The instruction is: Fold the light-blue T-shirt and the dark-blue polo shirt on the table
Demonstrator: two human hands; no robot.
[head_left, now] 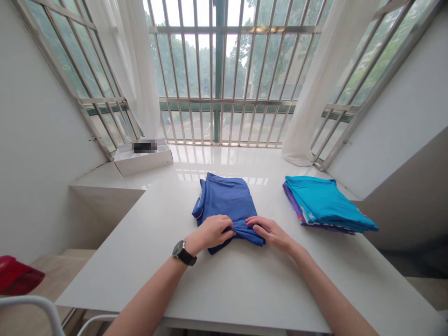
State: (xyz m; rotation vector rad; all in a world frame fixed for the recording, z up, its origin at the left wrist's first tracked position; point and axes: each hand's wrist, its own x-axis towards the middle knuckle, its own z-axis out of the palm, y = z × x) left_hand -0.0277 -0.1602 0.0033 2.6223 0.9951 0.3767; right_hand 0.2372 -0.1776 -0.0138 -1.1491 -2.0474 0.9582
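Note:
A folded blue shirt (229, 198) lies on the white table in front of me, with a trimmed, collar-like edge bulging out at its left side. My left hand (213, 231) is closed on the near edge, its thumb and fingers pinching a fold of the cloth. A black-strapped watch sits on that wrist. My right hand (271, 233) rests at the near right corner, its fingers stretched over the cloth and the thumb held apart. Between the two hands the near edge is bunched and rumpled. The shirt's underside is hidden.
To the right lies a stack of folded clothes (325, 203), turquoise on top with purple beneath. An open white box (143, 161) stands on the sill at the back left. Barred windows and white curtains (308, 112) close off the far side. A red object (19, 275) is at lower left.

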